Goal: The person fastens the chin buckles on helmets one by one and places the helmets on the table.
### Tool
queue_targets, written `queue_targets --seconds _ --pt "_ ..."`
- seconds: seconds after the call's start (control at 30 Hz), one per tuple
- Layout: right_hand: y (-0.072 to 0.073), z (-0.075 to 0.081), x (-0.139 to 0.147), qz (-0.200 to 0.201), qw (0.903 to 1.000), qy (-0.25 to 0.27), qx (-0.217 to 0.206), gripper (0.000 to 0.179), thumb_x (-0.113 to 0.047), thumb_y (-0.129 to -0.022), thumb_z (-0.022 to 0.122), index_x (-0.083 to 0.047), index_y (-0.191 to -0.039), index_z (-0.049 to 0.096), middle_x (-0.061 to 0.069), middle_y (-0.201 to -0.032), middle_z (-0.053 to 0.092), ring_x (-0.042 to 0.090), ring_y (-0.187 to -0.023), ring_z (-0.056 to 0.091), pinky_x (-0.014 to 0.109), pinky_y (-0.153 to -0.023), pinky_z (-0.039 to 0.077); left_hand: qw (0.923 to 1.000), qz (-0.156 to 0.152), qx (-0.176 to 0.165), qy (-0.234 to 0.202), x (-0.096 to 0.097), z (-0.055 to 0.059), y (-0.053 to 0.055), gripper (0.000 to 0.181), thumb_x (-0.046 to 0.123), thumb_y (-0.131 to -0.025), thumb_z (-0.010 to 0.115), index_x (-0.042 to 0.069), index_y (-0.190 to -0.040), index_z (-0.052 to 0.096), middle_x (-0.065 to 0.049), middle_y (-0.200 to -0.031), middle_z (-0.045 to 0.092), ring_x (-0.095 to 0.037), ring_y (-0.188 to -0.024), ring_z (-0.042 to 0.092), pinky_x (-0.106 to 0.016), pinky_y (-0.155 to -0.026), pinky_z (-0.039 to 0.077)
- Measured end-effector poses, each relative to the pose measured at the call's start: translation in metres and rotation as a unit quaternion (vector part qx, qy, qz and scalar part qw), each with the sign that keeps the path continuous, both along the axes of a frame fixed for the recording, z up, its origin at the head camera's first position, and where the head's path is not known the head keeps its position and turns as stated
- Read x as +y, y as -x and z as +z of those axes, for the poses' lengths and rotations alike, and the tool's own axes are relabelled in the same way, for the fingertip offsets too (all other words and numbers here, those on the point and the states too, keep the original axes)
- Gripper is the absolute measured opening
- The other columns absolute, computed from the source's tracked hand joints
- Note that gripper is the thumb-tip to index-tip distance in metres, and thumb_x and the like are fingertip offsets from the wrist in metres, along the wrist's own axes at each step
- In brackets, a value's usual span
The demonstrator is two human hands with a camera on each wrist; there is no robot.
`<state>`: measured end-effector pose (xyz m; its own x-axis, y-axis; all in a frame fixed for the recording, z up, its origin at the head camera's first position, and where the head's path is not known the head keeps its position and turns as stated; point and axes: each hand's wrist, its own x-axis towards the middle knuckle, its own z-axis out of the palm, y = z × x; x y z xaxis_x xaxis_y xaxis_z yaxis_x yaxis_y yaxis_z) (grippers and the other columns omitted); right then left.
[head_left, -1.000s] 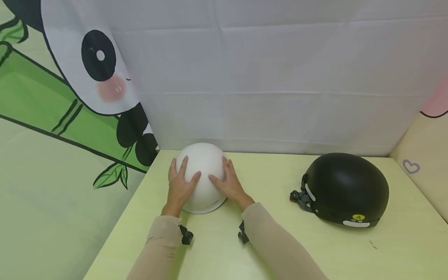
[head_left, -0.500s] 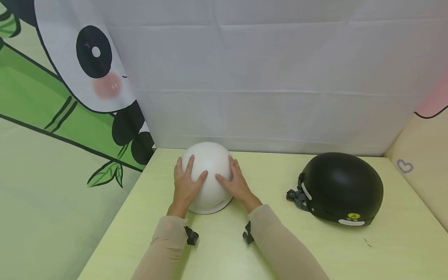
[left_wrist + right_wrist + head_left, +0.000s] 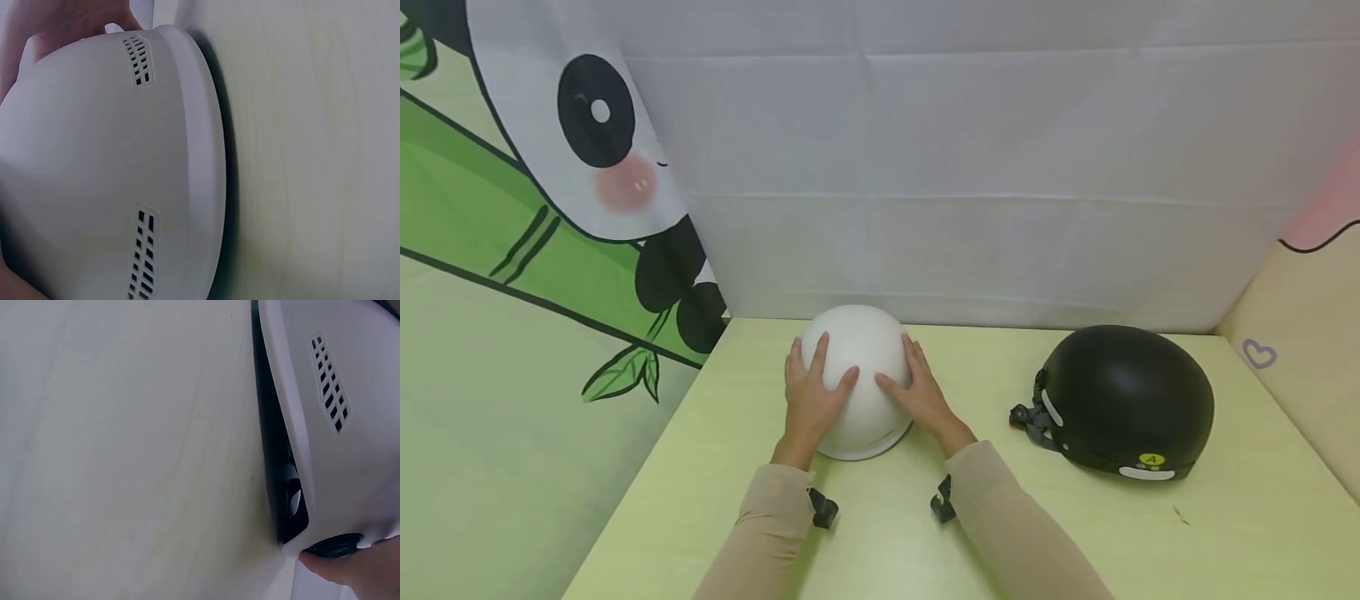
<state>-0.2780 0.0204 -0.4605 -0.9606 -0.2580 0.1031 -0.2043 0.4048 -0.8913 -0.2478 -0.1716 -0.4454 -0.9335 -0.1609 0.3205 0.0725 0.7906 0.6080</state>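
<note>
A white helmet (image 3: pixel 861 342) with a rounded shell stands on the table near its back edge. My left hand (image 3: pixel 816 396) grips its left side with spread fingers, thumb on the near face. The right hand (image 3: pixel 921 396) holds the opposite side, its thumb pointing at the other thumb. Seen from the left wrist, the helmet shell (image 3: pixel 94 144) has slotted vents close to its rim. In the right wrist view, fingers (image 3: pixel 369 565) reach the shell (image 3: pixel 356 469) near a dark oval part at its far end. The helmet's inside is mostly hidden.
A black helmet (image 3: pixel 1127 400) with a grey strap fitting and a yellow "A" sticker rests on the pale yellow table (image 3: pixel 887 550) at the right. Behind the table hangs a white cloth (image 3: pixel 962 167). A cartoon-printed sheet (image 3: pixel 512 350) lines the left side.
Both hands have shifted the white helmet a little to the right along the table, nearer to the black helmet. Their hold looks the same. The head view has turned slightly.
</note>
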Motion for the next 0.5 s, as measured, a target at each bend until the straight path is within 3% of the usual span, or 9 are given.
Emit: queue_targets --seconds 0.5 --pt "-0.006 0.003 0.026 -0.020 0.9996 0.007 -0.019 0.087 -0.046 -0.092 0.060 -0.023 -0.159 0.010 0.012 -0.162 0.004 0.044 -0.142 0.013 0.064 -0.105 0.020 0.9999 -0.005 -0.010 0.004 0.028 0.001 0.000 0.078 0.053 -0.089 0.062 0.020 -0.154 0.032 -0.022 -0.158 0.007 -0.047 -0.141 0.008 -0.073 -0.098 0.024"
